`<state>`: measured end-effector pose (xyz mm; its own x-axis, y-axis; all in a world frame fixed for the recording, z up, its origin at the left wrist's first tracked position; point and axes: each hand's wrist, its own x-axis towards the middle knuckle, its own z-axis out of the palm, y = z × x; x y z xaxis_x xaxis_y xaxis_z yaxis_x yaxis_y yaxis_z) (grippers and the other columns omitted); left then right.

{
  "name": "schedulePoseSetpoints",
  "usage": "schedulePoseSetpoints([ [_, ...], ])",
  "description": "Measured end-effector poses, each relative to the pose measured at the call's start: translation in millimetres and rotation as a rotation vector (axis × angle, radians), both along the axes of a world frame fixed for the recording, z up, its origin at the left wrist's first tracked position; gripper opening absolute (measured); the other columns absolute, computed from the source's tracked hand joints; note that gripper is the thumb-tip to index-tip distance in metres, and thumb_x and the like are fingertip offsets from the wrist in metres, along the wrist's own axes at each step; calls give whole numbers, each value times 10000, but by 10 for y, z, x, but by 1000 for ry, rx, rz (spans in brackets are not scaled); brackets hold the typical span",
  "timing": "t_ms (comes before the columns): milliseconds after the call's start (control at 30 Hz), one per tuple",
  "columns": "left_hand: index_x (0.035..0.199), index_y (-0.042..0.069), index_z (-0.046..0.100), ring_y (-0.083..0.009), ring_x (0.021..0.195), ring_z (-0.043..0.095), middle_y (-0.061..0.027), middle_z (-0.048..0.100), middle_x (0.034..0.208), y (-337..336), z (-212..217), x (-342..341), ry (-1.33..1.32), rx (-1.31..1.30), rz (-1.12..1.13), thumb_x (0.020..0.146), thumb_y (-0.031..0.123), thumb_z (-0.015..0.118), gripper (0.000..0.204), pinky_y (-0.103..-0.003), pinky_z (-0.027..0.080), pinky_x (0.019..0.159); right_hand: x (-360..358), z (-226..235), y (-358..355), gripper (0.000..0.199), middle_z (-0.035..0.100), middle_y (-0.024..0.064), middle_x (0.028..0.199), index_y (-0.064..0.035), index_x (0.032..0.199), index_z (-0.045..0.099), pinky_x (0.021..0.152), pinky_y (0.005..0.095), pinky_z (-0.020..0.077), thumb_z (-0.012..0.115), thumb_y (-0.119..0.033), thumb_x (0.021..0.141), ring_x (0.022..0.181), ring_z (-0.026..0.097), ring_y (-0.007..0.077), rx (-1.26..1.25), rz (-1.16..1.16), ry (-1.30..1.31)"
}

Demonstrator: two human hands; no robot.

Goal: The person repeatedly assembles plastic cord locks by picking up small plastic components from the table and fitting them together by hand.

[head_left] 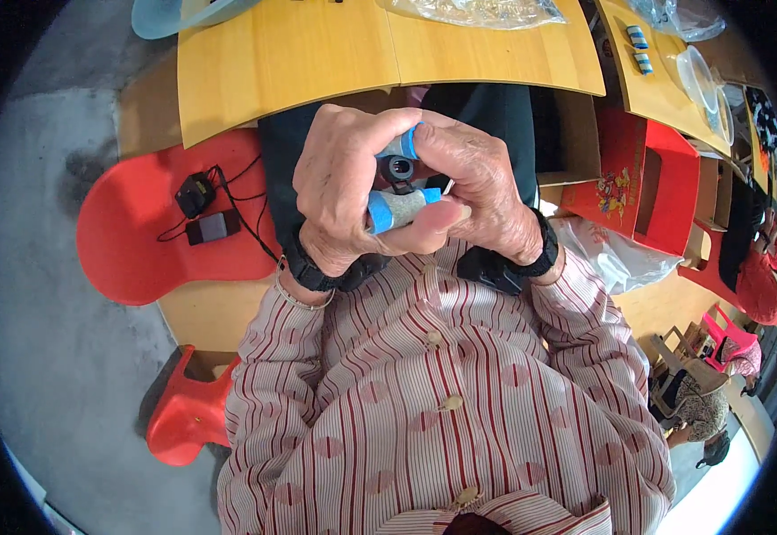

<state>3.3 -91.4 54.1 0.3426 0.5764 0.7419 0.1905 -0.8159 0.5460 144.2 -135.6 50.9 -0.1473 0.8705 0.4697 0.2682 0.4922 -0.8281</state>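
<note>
In front of my chest, just off the table's near edge, both hands are closed round a small grey device with blue bands. Its upper blue-and-grey piece [396, 146] and lower blue-and-grey cylinder [404, 209] lie apart, with a dark round ring-like part [401, 168] between them. My left hand [339, 174] wraps the left side, fingers curled over. My right hand [478, 174] grips the right side, thumb on the upper piece. A thin white sliver shows by the right fingers. How the pieces join is hidden by my hands.
A yellow wooden table [290, 67] lies ahead, bearing a clear plastic bag [482, 11]. Two blue-striped small pieces [640, 51] and clear bowls [696, 78] sit on the right table. A red stool [125, 223] at left holds black boxes with cables [213, 228]. People sit at far right.
</note>
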Motion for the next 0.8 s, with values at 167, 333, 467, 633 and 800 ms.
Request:
schedulePoseSetpoints([
  [167, 970, -10, 633, -226, 608, 547, -86, 601, 767, 86, -35, 13, -82, 67, -22, 684, 456, 764, 562, -320, 455, 553, 13, 18, 39, 397, 481, 106, 701, -23, 804, 510, 564, 372, 395, 661, -390, 795, 639, 444, 298, 1, 17, -14],
  [333, 966, -6, 636, -227, 613, 552, -85, 604, 770, 79, -5, -66, -126, 79, -27, 681, 439, 766, 544, -321, 458, 564, -102, 39, 37, 375, 475, 107, 698, -23, 787, 500, 576, 377, 396, 665, -360, 795, 637, 440, 305, 7, 30, 5],
  [467, 965, -9, 637, -228, 623, 560, -82, 611, 777, 75, -14, -78, -165, 50, -36, 674, 424, 766, 537, -322, 463, 573, -108, 78, 47, 368, 480, 108, 696, -26, 780, 501, 588, 378, 399, 671, -351, 790, 636, 447, 315, 19, 43, -15],
  [633, 971, -12, 633, -234, 636, 562, -91, 615, 787, 81, -20, -84, -149, 44, -42, 671, 389, 759, 517, -330, 466, 581, -105, 79, 62, 349, 495, 111, 700, -26, 785, 513, 592, 370, 402, 683, -331, 778, 641, 466, 323, 34, 42, -11],
  [800, 973, -23, 626, -240, 654, 553, -108, 612, 818, 130, -66, -26, -215, 42, -104, 652, 335, 754, 498, -340, 468, 591, -59, 69, 71, 297, 506, 114, 703, -21, 822, 544, 594, 367, 410, 688, -277, 774, 635, 482, 316, 49, 31, 23],
])
